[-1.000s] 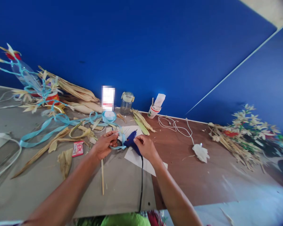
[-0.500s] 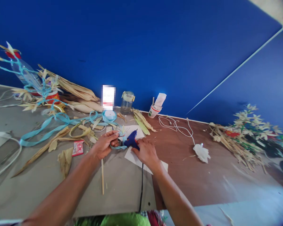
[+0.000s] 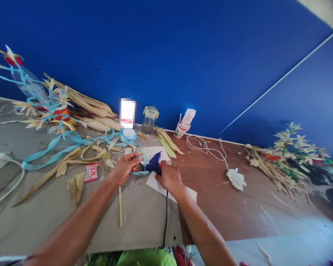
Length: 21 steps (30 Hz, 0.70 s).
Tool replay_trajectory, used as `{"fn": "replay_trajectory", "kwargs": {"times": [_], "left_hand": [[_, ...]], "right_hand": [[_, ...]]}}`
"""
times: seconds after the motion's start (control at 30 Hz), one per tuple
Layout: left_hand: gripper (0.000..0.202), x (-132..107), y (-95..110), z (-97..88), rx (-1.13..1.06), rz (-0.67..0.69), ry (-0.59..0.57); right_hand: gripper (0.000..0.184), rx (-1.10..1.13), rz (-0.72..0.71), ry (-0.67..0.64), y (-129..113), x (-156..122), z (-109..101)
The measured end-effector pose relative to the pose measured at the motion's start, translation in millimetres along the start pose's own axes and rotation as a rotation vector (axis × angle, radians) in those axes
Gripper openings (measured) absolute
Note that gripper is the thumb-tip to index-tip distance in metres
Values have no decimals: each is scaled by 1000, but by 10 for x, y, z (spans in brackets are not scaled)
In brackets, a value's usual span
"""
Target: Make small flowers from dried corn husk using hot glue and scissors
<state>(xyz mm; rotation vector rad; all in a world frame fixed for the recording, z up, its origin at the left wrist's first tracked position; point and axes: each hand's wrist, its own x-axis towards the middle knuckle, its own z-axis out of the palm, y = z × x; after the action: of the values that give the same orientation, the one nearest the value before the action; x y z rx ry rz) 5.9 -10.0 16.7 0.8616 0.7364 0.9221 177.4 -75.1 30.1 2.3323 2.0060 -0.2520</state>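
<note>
Head view: right hand is wrapped round the blue glue gun, which sits at its 10 o'clock, nozzle towards 1, likely to keep it clear of both hands; white paper below probably shields the desk. Left hand, at the gun's 9 o'clock and just beside it, pinches what looks like light-blue ribbon.

Blue partition panels set behind a two-toned counter
The panels are divided by a slanting pale strip; the counter is surfaced in grey at left and brown at right, where its near edge is washed by bluish light.
</note>
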Motion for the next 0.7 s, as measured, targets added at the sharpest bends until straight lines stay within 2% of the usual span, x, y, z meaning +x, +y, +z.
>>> {"fn": "replay_trajectory", "kwargs": {"times": [0.17,0.3,0.37,0.47,0.57,0.63,0.7], "left_hand": [[23,-7,1,8,56,27,8],[22,-1,0,-6,65,44,15],[21,9,-9,-20,63,50,36],[20,34,-33,-47,79,77,75],[20,52,-50,-61,114,133,116],[20,50,-44,-56,139,170,128],[19,41,-29,-43,167,201,140]], "right_hand": [[42,69,-5,11,26,-11,30],[44,273,9,43,103,-16,99],[44,426,23,99,147,-27,131],[36,695,82,263,208,-72,162],[31,1064,138,413,234,-140,167],[33,1332,85,392,212,-185,156],[37,1511,-2,272,159,-225,141]]}}
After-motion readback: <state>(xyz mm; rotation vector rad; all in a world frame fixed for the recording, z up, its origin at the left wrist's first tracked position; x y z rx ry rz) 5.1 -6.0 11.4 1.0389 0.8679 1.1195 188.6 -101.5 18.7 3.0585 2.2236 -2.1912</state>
